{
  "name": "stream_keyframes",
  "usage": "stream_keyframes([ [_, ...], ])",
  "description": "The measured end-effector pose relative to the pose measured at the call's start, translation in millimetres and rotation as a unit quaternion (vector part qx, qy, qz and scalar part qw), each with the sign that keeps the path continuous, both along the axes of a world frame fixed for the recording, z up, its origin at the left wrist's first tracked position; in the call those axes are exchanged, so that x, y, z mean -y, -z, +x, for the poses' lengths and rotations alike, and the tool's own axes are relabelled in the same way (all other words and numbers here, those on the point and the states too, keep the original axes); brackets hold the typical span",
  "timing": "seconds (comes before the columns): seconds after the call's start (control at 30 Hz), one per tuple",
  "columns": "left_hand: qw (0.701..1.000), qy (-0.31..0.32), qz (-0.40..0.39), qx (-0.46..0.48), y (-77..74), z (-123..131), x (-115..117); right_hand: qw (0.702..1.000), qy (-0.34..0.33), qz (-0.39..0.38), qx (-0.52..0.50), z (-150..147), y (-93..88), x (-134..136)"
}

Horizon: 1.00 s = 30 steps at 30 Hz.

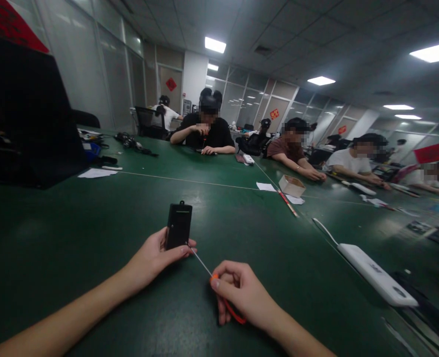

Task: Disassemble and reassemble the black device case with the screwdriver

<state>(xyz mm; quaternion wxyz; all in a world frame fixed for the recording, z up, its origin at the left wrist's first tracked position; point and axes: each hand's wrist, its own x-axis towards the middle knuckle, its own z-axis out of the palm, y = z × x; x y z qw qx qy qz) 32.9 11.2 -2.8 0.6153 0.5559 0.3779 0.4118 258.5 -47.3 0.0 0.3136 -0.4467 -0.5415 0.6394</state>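
My left hand [158,258] is closed around the lower part of a small flat black box [179,224], held upright above the table. The box has a loop tab on top, a slot-like line near its upper edge and small screws on its face. In my right hand [241,290] is a screwdriver [201,261] with an orange-red handle and a thin metal shaft, pinched between thumb and fingers. Its shaft slants up to the left, and the tip meets the box's lower right corner beside my left thumb. Whether it sits in a screw there, I cannot tell.
Green tables [93,233] stretch ahead. A white power strip [377,275] lies to the right. Farther off are a small cardboard box [292,186], papers [266,187] and cables [132,144]. A dark screen-like panel [26,114] stands at left. Several people sit around the tables.
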Motion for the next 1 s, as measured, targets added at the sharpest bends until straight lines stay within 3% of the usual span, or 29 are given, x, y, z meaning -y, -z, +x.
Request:
stream_keyframes([
  [0.53, 0.995, -0.016, 0.072, -0.067, 5.7, 0.6, -2.8, 1.0, 0.003, -0.01, 0.028, 0.7, -6.8, 1.1],
  [1.0, 0.995, -0.016, 0.073, -0.069, 2.8, 2.9, 0.9, 0.999, -0.001, -0.021, 0.03, 1.3, -5.3, 2.5],
])
